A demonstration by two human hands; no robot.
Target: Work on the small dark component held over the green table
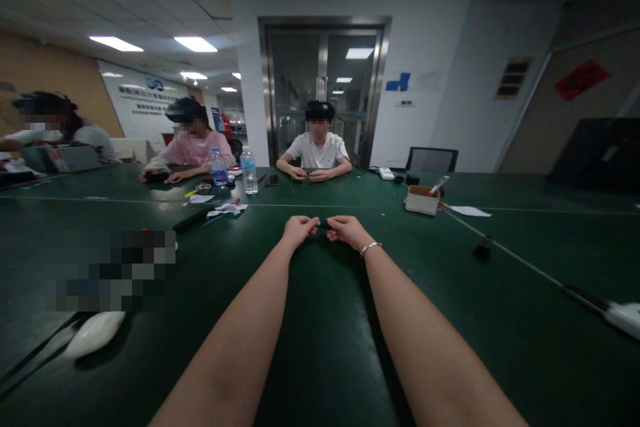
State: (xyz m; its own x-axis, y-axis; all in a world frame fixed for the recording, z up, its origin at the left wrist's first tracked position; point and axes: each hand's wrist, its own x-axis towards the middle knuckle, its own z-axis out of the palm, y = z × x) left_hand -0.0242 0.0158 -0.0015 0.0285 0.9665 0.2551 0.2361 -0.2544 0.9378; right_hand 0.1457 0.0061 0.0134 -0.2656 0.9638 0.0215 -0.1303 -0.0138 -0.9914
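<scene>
Both of my arms reach forward over the dark green table [320, 347]. Between my fingertips is a small black object [323, 223] with a lighter bit at its left end; its kind is too small to make out. My left hand [299, 231] pinches the left end, thumb and fingers together. The other end is gripped by my right hand [349, 232], which has a silver bracelet [371, 249] at the wrist. My fingers cover part of the object. Both hands are close to the tabletop.
Across the table sits a person [320, 147]; two more are at the left. Water bottles [249, 172] stand beyond my left hand. A small box [423, 201] is at the right, near a black item [483, 249] and a cable [520, 263]. A white object [96, 335] lies front left.
</scene>
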